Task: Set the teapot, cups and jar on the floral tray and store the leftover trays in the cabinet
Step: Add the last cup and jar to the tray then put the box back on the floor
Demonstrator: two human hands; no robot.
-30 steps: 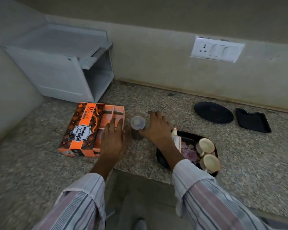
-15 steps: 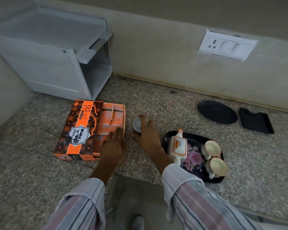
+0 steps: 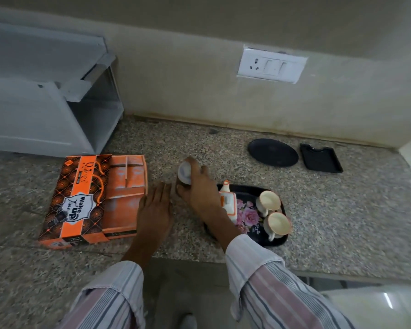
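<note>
My right hand [image 3: 198, 186] grips a small jar with a white lid [image 3: 184, 172], tilted, just left of the black floral tray [image 3: 249, 193]. On that tray stand a white-and-orange teapot [image 3: 228, 200] and two cream cups [image 3: 268, 201] [image 3: 278, 223]. My left hand [image 3: 155, 207] lies flat on the counter, fingers apart, at the right edge of the orange gift box [image 3: 93, 200]. Two leftover black trays lie near the wall: a round one [image 3: 272, 152] and a rectangular one [image 3: 320, 157].
A white cabinet [image 3: 45, 98] with an open compartment stands at the back left on the speckled granite counter [image 3: 342, 210]. A switch plate [image 3: 272, 66] is on the wall. The counter's front edge runs below my forearms.
My right hand closed over the jar and tipped it off upright, carrying it a little toward the floral tray. My left hand slid from the box onto the counter beside it.
</note>
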